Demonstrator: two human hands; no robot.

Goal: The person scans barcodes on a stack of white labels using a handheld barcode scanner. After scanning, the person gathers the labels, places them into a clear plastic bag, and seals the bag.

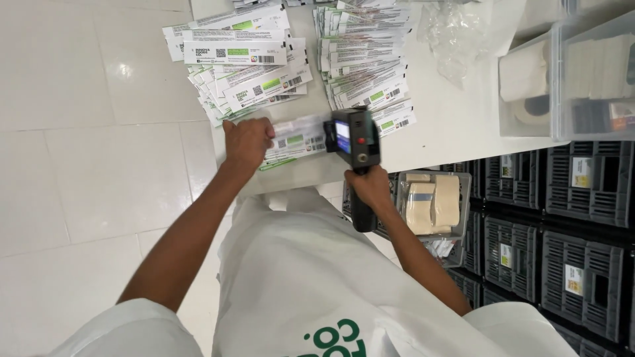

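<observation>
Right by my white coat (311, 277), my right hand (368, 188) grips the hard, heavy handheld printer (356, 142) by its handle while my left hand (248, 141) presses flat the thin, bendy label (297, 140) on the desk (450, 119).

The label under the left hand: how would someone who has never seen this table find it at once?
Start at the white table, then its near edge, below the two fanned stacks of white-and-green labels. One white paper label with green marks lies alone, pinned by the left hand, the black handheld device in the right hand at its other end.
</observation>
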